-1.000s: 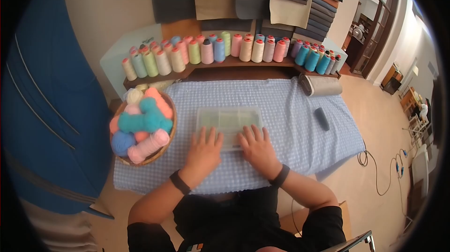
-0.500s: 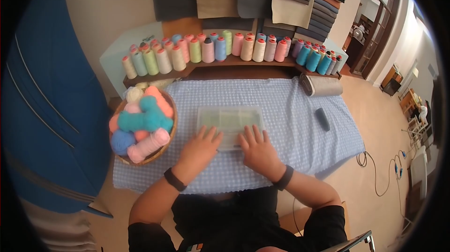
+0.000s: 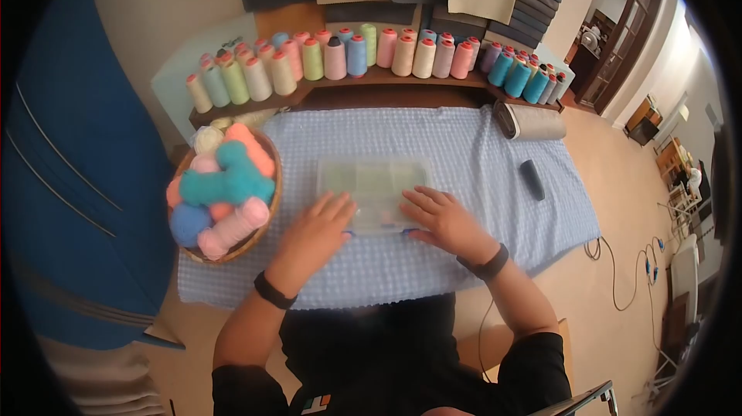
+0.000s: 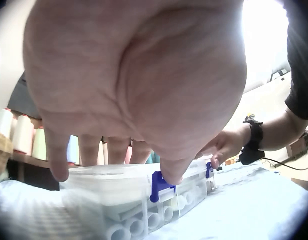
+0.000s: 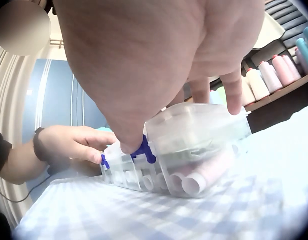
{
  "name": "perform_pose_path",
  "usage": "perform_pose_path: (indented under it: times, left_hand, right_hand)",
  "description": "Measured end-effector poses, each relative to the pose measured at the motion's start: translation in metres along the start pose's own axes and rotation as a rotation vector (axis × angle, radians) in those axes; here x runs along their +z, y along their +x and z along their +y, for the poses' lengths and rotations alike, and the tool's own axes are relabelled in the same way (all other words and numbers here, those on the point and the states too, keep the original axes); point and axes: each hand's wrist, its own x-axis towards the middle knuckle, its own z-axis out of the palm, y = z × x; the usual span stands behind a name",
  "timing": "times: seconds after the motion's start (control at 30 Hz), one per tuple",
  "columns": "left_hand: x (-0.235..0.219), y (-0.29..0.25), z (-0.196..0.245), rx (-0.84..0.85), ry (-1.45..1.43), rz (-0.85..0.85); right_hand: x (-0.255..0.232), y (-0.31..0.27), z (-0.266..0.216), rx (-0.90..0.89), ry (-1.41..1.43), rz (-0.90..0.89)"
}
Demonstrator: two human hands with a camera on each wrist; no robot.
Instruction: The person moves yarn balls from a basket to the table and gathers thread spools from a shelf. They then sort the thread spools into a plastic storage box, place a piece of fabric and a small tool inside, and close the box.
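Note:
A clear plastic storage box [image 3: 375, 176] with a lid sits on the checked cloth. Pale tubes [image 4: 136, 227] show through its front wall. My left hand [image 3: 315, 234] lies over the box's left front corner, fingers fairly straight on the lid. Its thumb touches a blue latch [image 4: 158, 186] on the front. At the right front corner, my right hand [image 3: 456, 226] rests its extended fingers on the lid, with the thumb against the other blue latch [image 5: 145, 150].
A basket [image 3: 276, 203] of yarn skeins [image 3: 224, 184] stands left of the box. Behind, a shelf [image 3: 348, 91] carries several thread cones [image 3: 423, 59]. To the right lie a dark grey object [image 3: 532, 180] and a fabric roll [image 3: 532, 122] on the checked cloth [image 3: 464, 145].
Both hands have shifted from lying flat across the lid's front to its corners, thumbs now at the blue latches. The right hand has turned inward. The head view has tilted slightly.

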Motion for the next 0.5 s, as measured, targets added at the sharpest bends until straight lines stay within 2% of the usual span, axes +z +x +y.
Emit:
perform_pose_path:
  times: [0.5]
  left_hand:
    - [-0.0064, 0.0035, -0.0058, 0.060, 0.034, 0.015]
  right_hand:
    - [0.0075, -0.0014, -0.0007, -0.054, -0.089, 0.001]
